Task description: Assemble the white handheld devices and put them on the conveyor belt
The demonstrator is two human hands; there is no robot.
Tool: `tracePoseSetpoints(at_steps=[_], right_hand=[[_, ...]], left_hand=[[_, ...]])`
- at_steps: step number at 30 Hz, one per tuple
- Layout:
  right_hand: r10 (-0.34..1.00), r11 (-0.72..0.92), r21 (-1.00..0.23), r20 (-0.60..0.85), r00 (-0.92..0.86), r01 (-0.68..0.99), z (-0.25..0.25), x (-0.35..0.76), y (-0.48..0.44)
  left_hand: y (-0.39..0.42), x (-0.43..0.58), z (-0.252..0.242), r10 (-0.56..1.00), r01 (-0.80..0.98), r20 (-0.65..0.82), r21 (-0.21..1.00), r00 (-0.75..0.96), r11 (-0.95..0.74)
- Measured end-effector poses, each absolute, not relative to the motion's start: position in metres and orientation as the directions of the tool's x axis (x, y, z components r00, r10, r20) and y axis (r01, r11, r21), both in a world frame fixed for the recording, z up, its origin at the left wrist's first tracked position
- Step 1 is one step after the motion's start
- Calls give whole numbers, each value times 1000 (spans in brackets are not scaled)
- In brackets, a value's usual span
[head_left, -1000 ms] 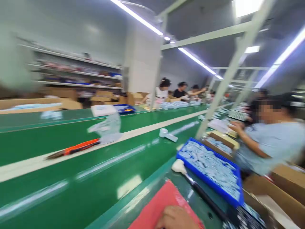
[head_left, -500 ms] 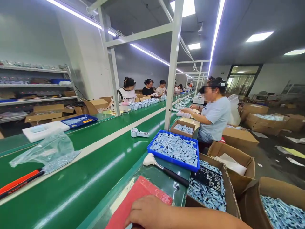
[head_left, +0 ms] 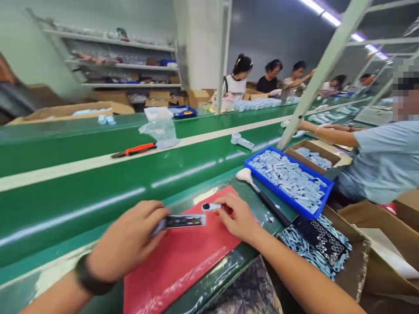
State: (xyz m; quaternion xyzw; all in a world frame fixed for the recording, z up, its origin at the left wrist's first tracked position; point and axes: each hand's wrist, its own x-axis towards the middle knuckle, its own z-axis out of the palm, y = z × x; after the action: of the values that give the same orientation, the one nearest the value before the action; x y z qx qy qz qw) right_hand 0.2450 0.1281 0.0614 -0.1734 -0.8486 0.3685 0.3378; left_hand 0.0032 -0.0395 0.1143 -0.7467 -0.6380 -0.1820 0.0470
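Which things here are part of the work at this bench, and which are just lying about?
In use: left hand holding a dark strip; right hand holding a small blue part; red mat; blue tray of similar parts.

Seemingly just lying about: orange-handled knife; plastic bag; white-headed brush.

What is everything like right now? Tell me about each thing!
Left hand, gripping a dark strip
Right hand, pinching a small blue piece
Blue tray, full of pale blue pieces
Cardboard box, open, holding pale blue pieces
Red mat, lying flat under the hands
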Motion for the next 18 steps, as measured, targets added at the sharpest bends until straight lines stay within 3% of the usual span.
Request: tracePoseSetpoints(at_steps=[4,11,14,18], right_hand=[[525,675,-732,387,-758,94,79,257,116],[405,839,-489,271,-873,238,74,252,108],[395,839,-487,236,-888,244,74,253,110],[411,809,-542,244,-878,228,73,258,112]], left_hand=[[-19,50,84,983,954,130,255,129,-159],[-4,53,73,948,879,281,403,147,-256],[-5,53,75,937,822,310,485,158,-299],[0,59,77,934,822,339,496,115,-281]])
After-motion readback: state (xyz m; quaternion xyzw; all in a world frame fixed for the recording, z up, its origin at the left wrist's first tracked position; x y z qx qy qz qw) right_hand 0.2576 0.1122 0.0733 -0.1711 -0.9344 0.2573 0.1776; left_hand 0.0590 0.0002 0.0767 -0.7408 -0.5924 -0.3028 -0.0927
